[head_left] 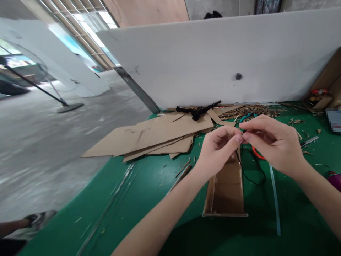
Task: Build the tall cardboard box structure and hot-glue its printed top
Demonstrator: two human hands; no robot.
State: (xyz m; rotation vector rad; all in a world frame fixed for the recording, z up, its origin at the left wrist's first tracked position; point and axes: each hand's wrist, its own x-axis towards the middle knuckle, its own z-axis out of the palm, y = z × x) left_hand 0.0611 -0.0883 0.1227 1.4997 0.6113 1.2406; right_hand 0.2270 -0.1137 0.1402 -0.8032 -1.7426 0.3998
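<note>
My left hand and my right hand meet fingertip to fingertip above a green table. Both pinch the end of a thin black string that hangs down and loops onto the table. Directly below the hands lies a long narrow cardboard tray with raised sides. A clear plastic tube lies to the right of the tray. Part of an orange-handled tool shows under my right hand.
Flat cardboard sheets overhang the table's left edge. A black cord bundle, cardboard strips and a teal-handled tool lie by the white partition. A cardboard box stands far right. Someone's shoe shows at lower left.
</note>
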